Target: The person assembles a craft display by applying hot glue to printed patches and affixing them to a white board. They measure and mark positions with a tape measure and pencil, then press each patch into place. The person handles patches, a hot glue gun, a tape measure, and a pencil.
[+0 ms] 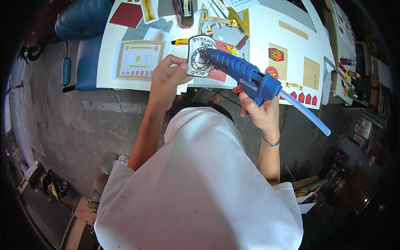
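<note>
Between the thumb and fingers of my left hand (pixel 168 81) is a white cloth patch (pixel 193 58) with black lettering and a round emblem. The lettering reads reversed, so its back faces up. My right hand (pixel 263 114) grips a blue glue gun (pixel 238 68) by its handle, with fingers near the red trigger. A long translucent glue stick (pixel 308 116) sticks out of the gun's rear. The nozzle points left over the patch's middle; whether it touches the patch I cannot tell. Behind the patch lies a yellow utility knife (pixel 180 42), and a red sheet (pixel 217 74) lies under the gun.
On the white tabletop (pixel 106 71) rest a framed-certificate print (pixel 139 60), a maroon sheet (pixel 125 15), a tape dispenser (pixel 184 14) and wooden plaques (pixel 311 71) with round emblems nearby. A blue padded seat (pixel 85 62) stands left. Another cluttered table (pixel 341 46) is at the far right.
</note>
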